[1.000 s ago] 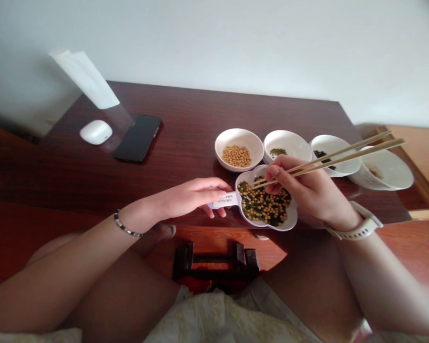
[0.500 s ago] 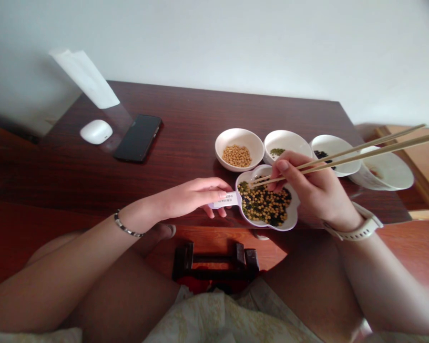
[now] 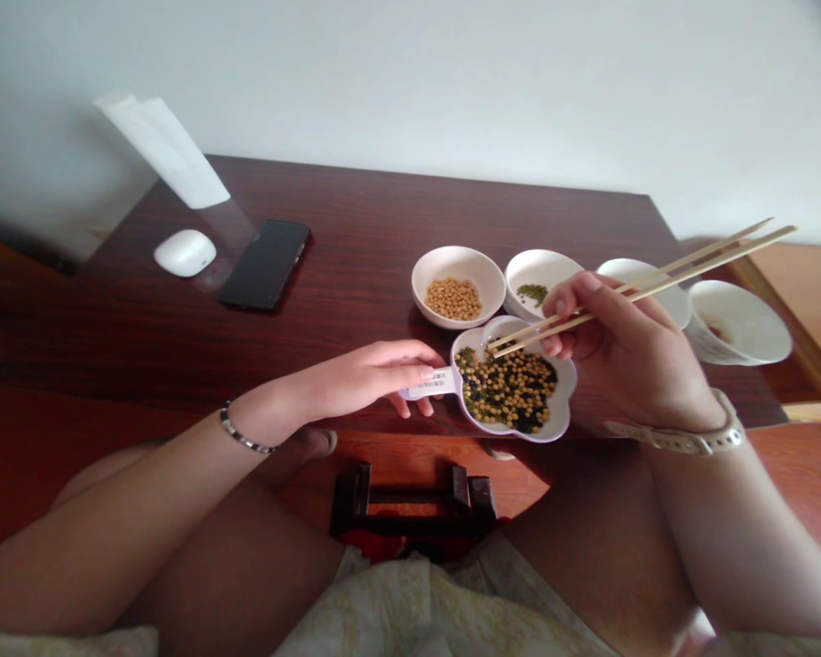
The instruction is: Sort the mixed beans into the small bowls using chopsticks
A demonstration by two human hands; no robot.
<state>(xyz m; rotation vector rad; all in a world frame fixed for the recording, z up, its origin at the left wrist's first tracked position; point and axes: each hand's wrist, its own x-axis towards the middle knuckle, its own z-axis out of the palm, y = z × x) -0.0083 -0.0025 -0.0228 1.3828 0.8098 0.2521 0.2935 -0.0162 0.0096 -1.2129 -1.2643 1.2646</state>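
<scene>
My left hand (image 3: 376, 374) grips the labelled handle of a white, lilac-rimmed, scalloped bowl (image 3: 562, 412) at the table's front edge. Mixed beans (image 3: 510, 388), yellow, green and black, lie in it. My right hand (image 3: 608, 338) is closed around a pair of wooden chopsticks (image 3: 670, 278). Their tips are over the far left part of the scalloped bowl, close to the beans; whether they pinch a bean is too small to tell. Behind it stand a white bowl (image 3: 420, 283) of yellow soybeans and a white bowl (image 3: 554, 265) with some green beans.
Two more white bowls stand at the right: one (image 3: 629, 266) partly behind my right hand, another (image 3: 759, 319) with something brownish inside. On the left of the dark table (image 3: 356, 228) lie a black phone (image 3: 265, 265), a white rounded case (image 3: 184, 253) and a white upright packet (image 3: 168, 151).
My right hand has moved to the right and turned, and the chopstick tips have shifted slightly right. It now hides the black beans in the third bowl. My left hand stays put.
</scene>
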